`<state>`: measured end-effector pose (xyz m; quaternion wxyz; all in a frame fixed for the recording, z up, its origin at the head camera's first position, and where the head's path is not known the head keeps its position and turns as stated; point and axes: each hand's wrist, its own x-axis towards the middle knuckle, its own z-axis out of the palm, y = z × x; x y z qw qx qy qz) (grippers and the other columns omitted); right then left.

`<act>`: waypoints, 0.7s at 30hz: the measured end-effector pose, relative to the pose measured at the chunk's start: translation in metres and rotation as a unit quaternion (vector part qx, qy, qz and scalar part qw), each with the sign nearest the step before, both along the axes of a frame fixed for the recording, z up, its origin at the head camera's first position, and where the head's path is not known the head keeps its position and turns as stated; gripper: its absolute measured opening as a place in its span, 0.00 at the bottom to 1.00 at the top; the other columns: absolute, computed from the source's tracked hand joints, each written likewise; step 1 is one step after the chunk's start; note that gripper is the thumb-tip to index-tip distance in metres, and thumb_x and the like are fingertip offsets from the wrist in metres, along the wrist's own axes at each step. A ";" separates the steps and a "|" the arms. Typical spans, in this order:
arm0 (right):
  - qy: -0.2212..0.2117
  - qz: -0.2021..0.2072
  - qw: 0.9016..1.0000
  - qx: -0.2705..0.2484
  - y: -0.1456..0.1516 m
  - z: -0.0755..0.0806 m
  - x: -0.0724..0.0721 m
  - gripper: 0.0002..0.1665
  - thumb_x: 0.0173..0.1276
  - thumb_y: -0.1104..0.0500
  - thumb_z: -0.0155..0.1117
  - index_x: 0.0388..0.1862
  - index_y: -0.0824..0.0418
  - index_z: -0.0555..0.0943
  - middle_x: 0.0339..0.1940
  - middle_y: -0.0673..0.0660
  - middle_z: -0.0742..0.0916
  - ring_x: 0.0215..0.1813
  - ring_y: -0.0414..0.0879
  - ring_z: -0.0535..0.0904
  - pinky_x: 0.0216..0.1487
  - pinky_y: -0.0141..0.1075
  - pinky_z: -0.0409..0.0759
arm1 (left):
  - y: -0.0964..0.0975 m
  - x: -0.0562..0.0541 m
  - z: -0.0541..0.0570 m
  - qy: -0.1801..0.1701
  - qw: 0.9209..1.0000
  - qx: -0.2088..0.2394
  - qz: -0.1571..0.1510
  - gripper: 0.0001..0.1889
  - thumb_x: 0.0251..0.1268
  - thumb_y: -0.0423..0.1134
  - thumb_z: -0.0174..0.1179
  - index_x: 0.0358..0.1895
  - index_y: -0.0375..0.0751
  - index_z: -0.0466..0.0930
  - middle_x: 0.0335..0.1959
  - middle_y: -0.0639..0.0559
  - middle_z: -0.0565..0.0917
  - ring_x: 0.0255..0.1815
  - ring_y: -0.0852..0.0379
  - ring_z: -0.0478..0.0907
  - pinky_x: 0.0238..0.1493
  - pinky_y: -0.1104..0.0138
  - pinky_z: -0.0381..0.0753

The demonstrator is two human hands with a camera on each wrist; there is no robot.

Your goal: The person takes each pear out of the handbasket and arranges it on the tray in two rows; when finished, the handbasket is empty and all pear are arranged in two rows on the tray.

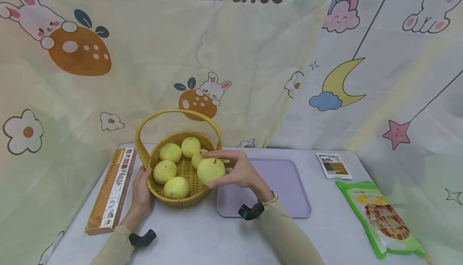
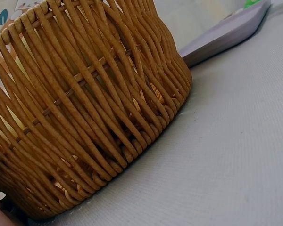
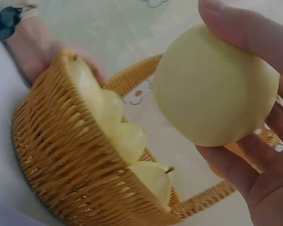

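Item: pear (image 1: 210, 171), lower centre of the frame, stem up, raised over the right rim of the wicker basket (image 1: 182, 202). Gripped between thumb and fingers of the right hand (image 1: 240, 170), spread to suit its round body; presumably held at the sides for a secure hold.

Item: basket, lower centre-left, upright on the counter (image 1: 173, 241); holds five further pears (image 1: 164, 171). Left hand (image 1: 140, 188) rests against its left side, apparently to steady it; cannot tell whether those fingers curl round the rim.

Obstructions: the basket's handle (image 1: 173, 111) arches overhead, limiting access from above; the right hand partly hides the rightmost pear within; the right wrist crosses the lilac tray (image 1: 275, 184), right of the basket.

Surroundings: pasta box (image 1: 112, 190), lower left, just beside the left hand; small sachet (image 1: 333, 166) and green-edged bag (image 1: 385, 217), lower right, well apart; printed cloth (image 1: 264, 56) behind.
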<state>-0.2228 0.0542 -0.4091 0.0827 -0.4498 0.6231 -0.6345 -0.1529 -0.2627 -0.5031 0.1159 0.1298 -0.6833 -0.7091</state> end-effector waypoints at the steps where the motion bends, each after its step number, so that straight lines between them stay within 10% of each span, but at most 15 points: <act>1: -0.002 0.001 1.000 -0.002 0.003 0.001 -0.001 0.47 0.40 0.78 0.88 0.65 0.70 0.83 0.67 0.68 0.86 0.71 0.57 0.81 0.61 0.53 0.88 | 0.000 0.000 0.000 0.000 1.000 -0.001 0.000 0.31 0.89 0.55 0.31 0.86 0.49 0.54 0.83 0.50 0.64 0.83 0.55 0.59 0.68 0.86 0.65; 21: 0.043 -0.050 0.998 0.009 0.072 0.015 -0.019 0.43 0.38 0.76 0.89 0.59 0.72 0.85 0.59 0.58 0.90 0.69 0.50 0.81 0.55 0.47 0.91 | 0.001 -0.001 0.001 0.003 1.000 0.004 0.003 0.31 0.89 0.54 0.32 0.86 0.48 0.55 0.83 0.49 0.64 0.83 0.54 0.59 0.72 0.84 0.64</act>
